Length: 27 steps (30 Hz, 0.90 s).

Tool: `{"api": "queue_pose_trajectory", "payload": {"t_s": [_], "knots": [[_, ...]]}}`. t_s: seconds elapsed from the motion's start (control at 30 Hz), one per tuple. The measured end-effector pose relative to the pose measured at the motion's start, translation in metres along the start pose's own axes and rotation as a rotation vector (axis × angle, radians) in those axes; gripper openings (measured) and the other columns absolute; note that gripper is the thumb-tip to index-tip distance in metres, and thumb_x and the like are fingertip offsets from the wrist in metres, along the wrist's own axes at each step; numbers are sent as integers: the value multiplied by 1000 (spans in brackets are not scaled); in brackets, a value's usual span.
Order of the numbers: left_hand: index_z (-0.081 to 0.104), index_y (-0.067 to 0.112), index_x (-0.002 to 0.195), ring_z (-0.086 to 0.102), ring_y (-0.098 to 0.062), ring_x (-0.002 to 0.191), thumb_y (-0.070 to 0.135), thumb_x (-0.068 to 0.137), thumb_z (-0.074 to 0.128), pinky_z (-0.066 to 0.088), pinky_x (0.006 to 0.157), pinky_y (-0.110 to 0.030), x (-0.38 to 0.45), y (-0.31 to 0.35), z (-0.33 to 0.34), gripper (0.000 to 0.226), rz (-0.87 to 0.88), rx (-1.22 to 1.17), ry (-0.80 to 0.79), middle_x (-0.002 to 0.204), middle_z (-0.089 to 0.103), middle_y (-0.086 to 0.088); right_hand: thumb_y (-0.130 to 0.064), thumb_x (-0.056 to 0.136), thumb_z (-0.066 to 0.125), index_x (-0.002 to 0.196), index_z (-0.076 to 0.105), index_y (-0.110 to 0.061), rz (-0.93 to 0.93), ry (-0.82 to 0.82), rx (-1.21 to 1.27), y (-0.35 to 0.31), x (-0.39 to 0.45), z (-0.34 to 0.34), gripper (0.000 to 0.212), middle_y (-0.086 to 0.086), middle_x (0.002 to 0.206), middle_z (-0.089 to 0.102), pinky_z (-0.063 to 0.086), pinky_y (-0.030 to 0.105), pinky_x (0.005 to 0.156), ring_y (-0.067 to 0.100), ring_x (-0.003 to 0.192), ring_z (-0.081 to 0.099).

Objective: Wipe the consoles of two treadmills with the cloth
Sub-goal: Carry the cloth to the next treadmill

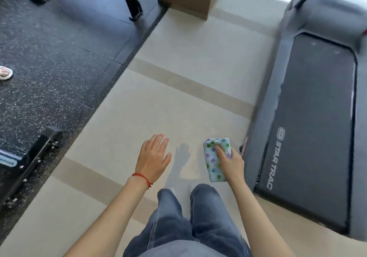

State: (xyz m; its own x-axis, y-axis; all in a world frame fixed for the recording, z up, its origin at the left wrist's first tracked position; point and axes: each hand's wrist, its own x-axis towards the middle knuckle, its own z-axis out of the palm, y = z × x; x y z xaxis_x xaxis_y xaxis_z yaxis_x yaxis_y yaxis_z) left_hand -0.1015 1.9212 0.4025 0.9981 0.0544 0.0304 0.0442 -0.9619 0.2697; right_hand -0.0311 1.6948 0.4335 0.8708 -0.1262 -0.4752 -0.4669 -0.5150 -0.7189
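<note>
Right hand [231, 163]: gripping a folded cloth [216, 158], thumb pressed flat on top, the other fingers curled round its far side.
Cloth: pale blue with green, blue and purple dots, folded into a thick pad; it sticks out ahead of and behind the right fingers, held in the air above the floor.
Left hand [153, 157]: palm down, fingers [158, 140] straight and slightly spread, holding nothing; a red string [142, 178] is tied round the wrist.
Treadmill [311, 117]: just to the right of the right fingers, dark belt and grey frame, "STAR TRAC" printed on the rear end; its console is out of view.
Floor [178, 97]: beige with darker bands, below both hands; the left hand's shadow falls between the two sets of fingers.
Dark mat [49, 48]: speckled rubber, well off to the left of the left fingers, with black equipment legs standing on it.
Legs [188, 217]: blue jeans, below the wrists.
</note>
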Motion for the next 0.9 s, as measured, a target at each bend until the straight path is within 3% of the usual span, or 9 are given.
{"api": "queue_pose_trajectory", "payload": {"t_s": [0.27,0.43,0.63,0.9], "knots": [[63,1,113,58,-34,109,33,87,37,50,86,-45,119,19,18,49,159,10,-66,118,62,-18,-36,87,60,78,57,-19,77,102,163,-25,79,-26,19,-5,72,59,50,33,68,18,74,60],[64,2,112,58,-33,109,34,86,37,50,86,-46,214,36,28,49,176,20,-73,118,62,-18,-35,87,60,81,57,-15,67,123,180,-61,160,-53,21,-7,70,57,44,25,58,13,67,56],[63,3,114,55,-32,111,34,86,37,50,86,-44,315,50,22,49,201,30,-55,120,61,-18,-37,85,61,72,55,-20,64,139,175,-109,242,-81,23,-2,72,60,50,35,71,19,72,60],[61,2,117,58,-32,112,34,86,37,48,87,-48,458,43,18,50,259,22,-57,121,61,-18,-37,86,61,82,57,-11,88,178,255,-178,346,-89,26,-1,74,60,45,24,55,14,67,58]]}}
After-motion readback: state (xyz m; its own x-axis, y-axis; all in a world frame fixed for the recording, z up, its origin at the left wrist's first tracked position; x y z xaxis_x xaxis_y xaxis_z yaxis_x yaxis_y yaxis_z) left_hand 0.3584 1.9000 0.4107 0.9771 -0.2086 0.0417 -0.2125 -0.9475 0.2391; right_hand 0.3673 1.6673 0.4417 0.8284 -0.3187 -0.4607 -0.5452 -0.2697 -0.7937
